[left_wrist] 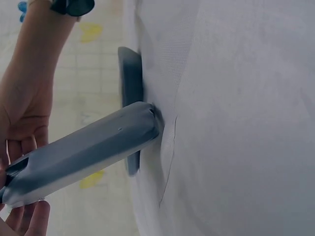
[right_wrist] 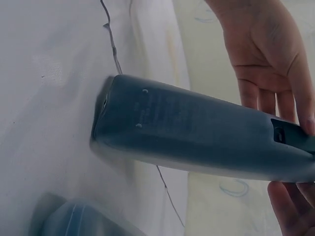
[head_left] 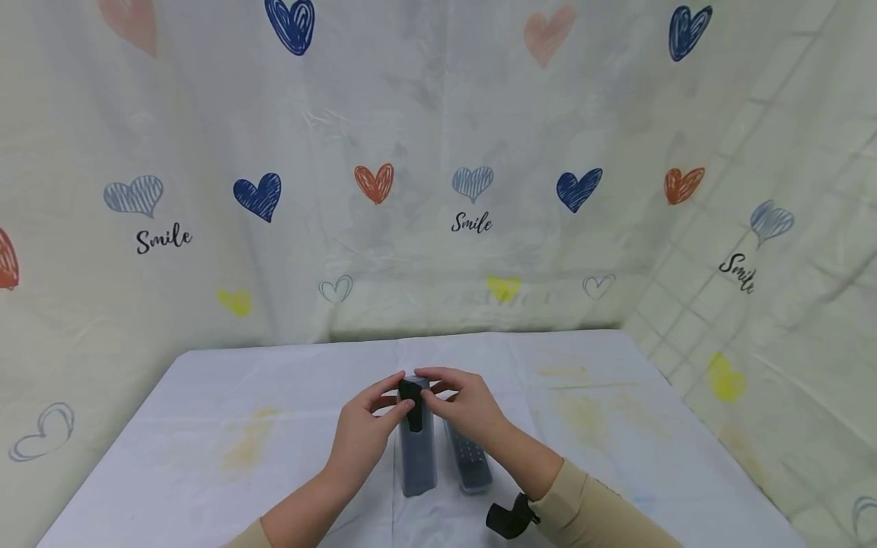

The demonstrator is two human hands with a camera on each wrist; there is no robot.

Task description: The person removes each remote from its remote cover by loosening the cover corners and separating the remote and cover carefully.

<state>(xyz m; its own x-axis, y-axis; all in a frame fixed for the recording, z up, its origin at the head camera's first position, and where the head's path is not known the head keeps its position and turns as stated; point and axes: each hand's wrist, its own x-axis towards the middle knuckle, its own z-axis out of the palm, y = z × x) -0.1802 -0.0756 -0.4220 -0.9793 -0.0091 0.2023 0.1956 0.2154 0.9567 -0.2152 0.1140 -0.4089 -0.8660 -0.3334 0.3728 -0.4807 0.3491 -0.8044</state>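
A long grey remote control (head_left: 418, 464) is propped up on the white table, back side showing, its lower end at the cloth. Near its top is a black recessed section (head_left: 414, 403). My left hand (head_left: 366, 426) pinches that upper end from the left, thumb over the black section. From the right, my right hand (head_left: 469, 403) grips the same end, thumb at the edge of the black section and forefinger along the top. In the right wrist view, faint print and a small dark opening (right_wrist: 279, 135) mark the back of the remote. Fingers partly hide the black section.
A second remote control (head_left: 469, 460), with buttons facing up, lies on the table just right of the first, under the right forearm. A black wrist camera (head_left: 510, 517) sits at the right wrist. Behind the table (head_left: 308, 426) hangs a curtain (head_left: 411, 114) printed with hearts.
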